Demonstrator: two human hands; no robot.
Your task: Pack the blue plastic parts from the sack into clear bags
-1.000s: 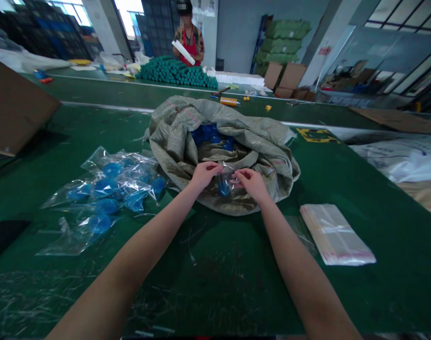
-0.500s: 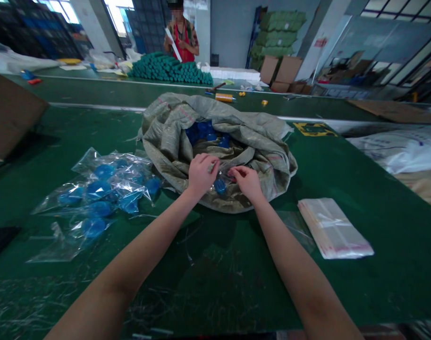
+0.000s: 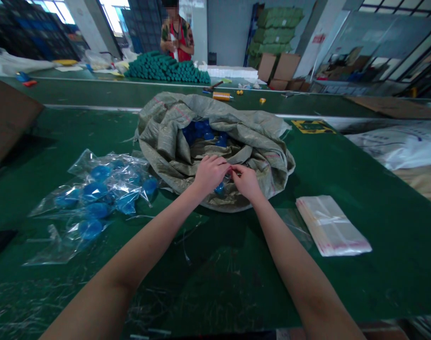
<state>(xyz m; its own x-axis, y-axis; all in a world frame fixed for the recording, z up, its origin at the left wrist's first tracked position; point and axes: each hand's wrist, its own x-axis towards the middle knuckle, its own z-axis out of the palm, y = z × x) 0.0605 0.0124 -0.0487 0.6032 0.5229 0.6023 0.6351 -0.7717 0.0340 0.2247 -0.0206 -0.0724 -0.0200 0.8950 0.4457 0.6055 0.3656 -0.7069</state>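
My left hand (image 3: 210, 175) and my right hand (image 3: 245, 182) meet above the mouth of a grey-green woven sack (image 3: 165, 127). Their fingertips pinch the top of a small clear plastic bag (image 3: 226, 178), which hangs over the sack's folds. A blue round object (image 3: 219, 189) shows inside this bag, partly hidden by my hands. Further blue objects (image 3: 201, 131) lie deep in the sack. Left of my left hand lies a heap of clear bags holding blue round objects (image 3: 102, 193). A stack of flat, unfilled clear bags (image 3: 330, 226) lies to the right.
The sack and bags lie on a green work table (image 3: 236, 293). A brown cardboard sheet (image 3: 10, 118) stands at the left edge. Beyond, a person in a red apron (image 3: 176, 35) stands behind a long pile of teal rolls (image 3: 165, 69). A white sack (image 3: 402, 146) lies at the right.
My hands have drawn together, with the fingertips now meeting at the top of the small bag. The bag has risen slightly, and the whole view has shifted slightly left.
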